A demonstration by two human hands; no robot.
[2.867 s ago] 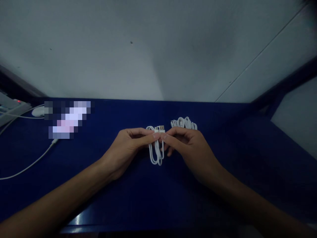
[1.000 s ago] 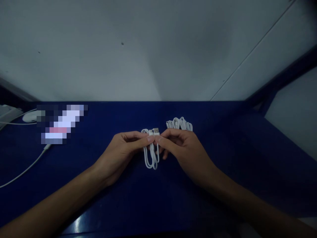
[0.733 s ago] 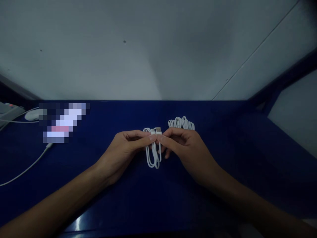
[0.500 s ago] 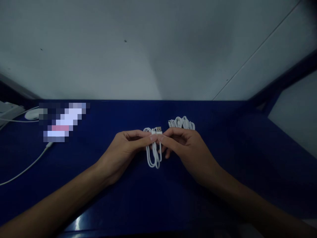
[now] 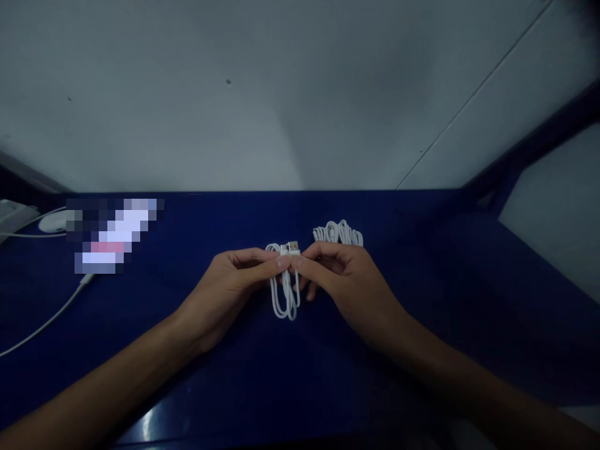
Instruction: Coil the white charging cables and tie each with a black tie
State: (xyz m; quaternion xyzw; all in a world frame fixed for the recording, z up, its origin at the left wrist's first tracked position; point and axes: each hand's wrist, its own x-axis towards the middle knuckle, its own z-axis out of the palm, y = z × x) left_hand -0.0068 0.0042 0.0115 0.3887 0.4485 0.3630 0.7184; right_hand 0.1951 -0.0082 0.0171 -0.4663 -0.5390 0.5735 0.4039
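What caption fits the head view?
Left hand and right hand pinch a coiled white USB cable above a dark blue table.

The coiled cable [image 5: 285, 294] is white, with a metallic plug tip. The bundle of cables [image 5: 338, 233] is white too. The table [image 5: 234, 362] is deep blue, the wall [image 5: 262, 112] pale grey, perhaps white in the dim light.

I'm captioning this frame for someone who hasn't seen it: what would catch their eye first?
The bright white coiled cable at the centre, pinched near its plug end between the left hand and the right hand, stands out against the dark blue table. Just behind the right hand lies a second white cable bundle. At far left a loose white cord trails across the table.
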